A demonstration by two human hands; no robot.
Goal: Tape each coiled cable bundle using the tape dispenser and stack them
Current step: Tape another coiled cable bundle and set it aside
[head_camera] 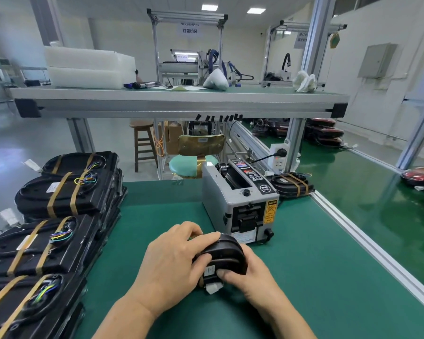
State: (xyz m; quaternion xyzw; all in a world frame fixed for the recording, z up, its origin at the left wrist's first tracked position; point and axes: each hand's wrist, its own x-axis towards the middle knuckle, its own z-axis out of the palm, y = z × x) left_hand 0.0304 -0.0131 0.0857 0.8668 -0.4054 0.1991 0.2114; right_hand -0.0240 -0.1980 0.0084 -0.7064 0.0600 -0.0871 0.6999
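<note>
Gripped between left hand [171,260], fingers curled over its top, and right hand [252,280], thumb pressed on its near end by a white label [209,270]: black coiled cable bundle [222,253], low at the green bench [316,277], just in front of grey tape dispenser [242,199]. Stacked along bench's left side, taped bundles [59,194] with tan bands; behind dispenser to the right, lone bundle [291,184], also banded

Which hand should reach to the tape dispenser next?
Probably the right hand: the tape dispenser stands ahead on its side, while the left hand wraps over the cable bundle and can steady it.
</note>
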